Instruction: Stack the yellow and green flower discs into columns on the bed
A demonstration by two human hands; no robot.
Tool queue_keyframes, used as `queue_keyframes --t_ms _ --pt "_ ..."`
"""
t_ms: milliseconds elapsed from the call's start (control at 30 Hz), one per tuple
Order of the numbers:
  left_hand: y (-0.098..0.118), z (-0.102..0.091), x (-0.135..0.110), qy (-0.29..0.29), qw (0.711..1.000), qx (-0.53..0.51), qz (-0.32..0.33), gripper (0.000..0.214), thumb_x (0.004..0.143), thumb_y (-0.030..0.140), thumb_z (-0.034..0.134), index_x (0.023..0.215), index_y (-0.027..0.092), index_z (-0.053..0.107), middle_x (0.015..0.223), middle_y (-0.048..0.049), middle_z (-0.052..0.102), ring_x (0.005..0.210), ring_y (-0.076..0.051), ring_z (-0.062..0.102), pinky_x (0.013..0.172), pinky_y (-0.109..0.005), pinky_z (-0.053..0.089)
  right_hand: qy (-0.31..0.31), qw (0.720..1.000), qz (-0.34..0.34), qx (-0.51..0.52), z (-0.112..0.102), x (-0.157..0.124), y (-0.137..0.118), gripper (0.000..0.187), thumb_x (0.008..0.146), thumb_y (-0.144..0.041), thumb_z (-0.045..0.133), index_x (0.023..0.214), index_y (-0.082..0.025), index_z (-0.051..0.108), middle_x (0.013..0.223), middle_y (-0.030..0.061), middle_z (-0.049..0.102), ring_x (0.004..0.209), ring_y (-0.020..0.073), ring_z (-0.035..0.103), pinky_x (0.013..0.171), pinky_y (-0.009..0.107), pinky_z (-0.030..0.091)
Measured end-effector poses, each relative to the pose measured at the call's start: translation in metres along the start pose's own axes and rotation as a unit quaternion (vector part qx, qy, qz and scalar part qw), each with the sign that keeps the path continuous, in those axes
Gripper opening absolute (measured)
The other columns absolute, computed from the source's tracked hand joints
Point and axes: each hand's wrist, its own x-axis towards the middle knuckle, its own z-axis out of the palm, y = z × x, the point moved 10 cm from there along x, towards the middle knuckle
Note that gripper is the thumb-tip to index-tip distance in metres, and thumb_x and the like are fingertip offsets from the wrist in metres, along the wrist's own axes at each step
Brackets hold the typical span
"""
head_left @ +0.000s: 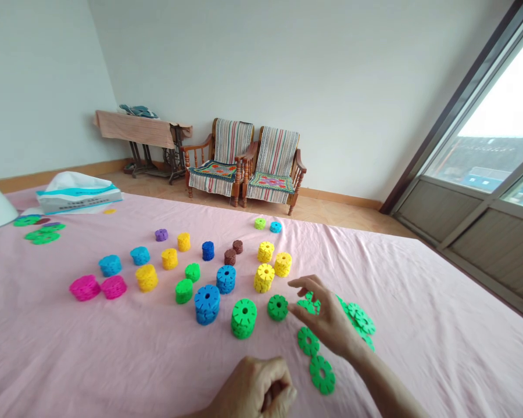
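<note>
My right hand [326, 316] reaches over a scatter of flat green notched discs [359, 319] on the pink cloth [113, 354], fingers pinched on one green disc [308, 304]. A short green stack [278, 307] stands just left of its fingertips, and a taller green stack [243, 317] stands beside that. Two loose green discs [316, 357] lie below the hand. My left hand [261, 390] rests at the bottom edge, curled into a fist; what it holds, if anything, is hidden.
Several stacks of blue [207, 303], yellow [264, 277], pink [85, 287], brown and purple discs stand across the cloth. A tissue pack [78, 193] lies far left with loose green discs [41, 235]. Two wooden armchairs [244, 165] and a window [492, 151] stand behind.
</note>
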Motion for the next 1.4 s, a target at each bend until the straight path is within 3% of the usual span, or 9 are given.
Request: queue_keyframes --t_ms 133,367,567,667,833,900,1067,1233,1400 --pt "-0.002 0.004 0.000 -0.021 1.000 0.003 -0.005 0.012 0.081 0.011 0.049 0.072 0.018 0.052 0.067 0.0025 0.059 0.061 -0.010 0.054 0.057 -0.015 0.038 -0.026 0.998 0.011 -0.049 -0.020 -0.002 0.022 0.013 0.080 -0.020 0.059 0.092 -0.021 0.063 0.085 0.0015 0.061 0.078 0.0168 0.058 0.072 0.031 0.045" --pt "-0.006 0.006 0.003 -0.037 0.999 -0.002 -0.009 0.013 0.080 0.013 0.048 0.068 0.019 0.048 0.063 0.0026 0.056 0.060 -0.011 0.054 0.055 -0.017 0.037 -0.114 0.983 -0.016 -0.143 -0.005 -0.011 0.029 0.033 0.071 -0.012 0.064 0.101 -0.025 0.064 0.098 0.0038 0.058 0.093 0.0209 0.055 0.084 0.035 0.042" --pt "-0.004 0.000 0.003 -0.009 0.999 -0.027 -0.021 0.014 0.081 0.014 0.047 0.068 0.019 0.046 0.063 0.0030 0.051 0.060 -0.011 0.052 0.055 -0.018 0.036 -0.105 0.987 -0.003 -0.124 -0.007 -0.008 0.028 0.027 0.068 -0.008 0.062 0.092 -0.020 0.057 0.093 0.0029 0.056 0.088 0.0189 0.052 0.078 0.033 0.041" --pt "-0.013 0.002 0.003 -0.005 0.994 -0.096 -0.058 0.013 0.087 0.024 0.046 0.075 0.019 0.048 0.061 0.0038 0.049 0.056 -0.010 0.052 0.052 -0.018 0.037 -0.107 0.992 0.024 -0.063 -0.010 -0.008 0.028 0.016 0.072 -0.009 0.060 0.082 -0.019 0.054 0.080 -0.0006 0.055 0.075 0.0148 0.051 0.069 0.028 0.040" --pt "-0.031 0.005 0.004 0.015 0.973 -0.212 -0.093 0.045 0.087 0.061 0.045 0.104 0.019 0.044 0.065 0.0036 0.051 0.043 -0.009 0.046 0.038 -0.017 0.033 -0.194 0.972 0.035 0.130 0.010 -0.017 -0.004 0.006 0.079 -0.017 0.062 0.079 -0.018 0.057 0.070 -0.0034 0.054 0.063 0.0103 0.046 0.058 0.024 0.037" --pt "-0.032 0.006 0.006 0.014 0.969 -0.227 -0.091 0.053 0.084 0.068 0.046 0.101 0.019 0.045 0.064 0.0037 0.052 0.039 -0.007 0.042 0.035 -0.016 0.031 -0.220 0.960 0.030 0.172 0.020 -0.022 -0.020 0.008 0.078 -0.017 0.066 0.081 -0.017 0.059 0.074 -0.0021 0.058 0.066 0.0104 0.049 0.061 0.023 0.039" --pt "-0.025 0.004 0.007 0.000 0.973 -0.218 -0.075 0.053 0.085 0.069 0.044 0.076 0.018 0.050 0.052 0.0041 0.047 0.040 -0.007 0.041 0.038 -0.016 0.029 -0.235 0.962 0.001 0.141 0.032 -0.030 -0.043 0.011 0.078 -0.017 0.068 0.087 -0.018 0.063 0.076 -0.0022 0.059 0.070 0.0106 0.052 0.065 0.023 0.043" --pt "-0.031 -0.003 0.005 0.055 0.954 -0.277 -0.103 0.063 0.078 0.081 0.037 0.080 0.019 0.050 0.054 0.0044 0.049 0.038 -0.006 0.039 0.036 -0.017 0.029 -0.242 0.967 -0.020 0.077 0.031 -0.033 -0.046 0.043 0.072 -0.023 0.077 0.111 -0.023 0.061 0.082 -0.0023 0.061 0.072 0.0117 0.055 0.066 0.023 0.045" --pt "-0.043 0.007 0.005 0.041 0.933 -0.327 -0.146 0.066 0.074 0.083 0.041 0.090 0.019 0.050 0.054 0.0048 0.052 0.036 -0.006 0.039 0.034 -0.014 0.028 -0.250 0.966 -0.037 0.051 0.035 -0.035 -0.050 0.045 0.072 -0.016 0.073 0.114 -0.024 0.060 0.089 -0.0018 0.062 0.071 0.0112 0.056 0.066 0.024 0.046"
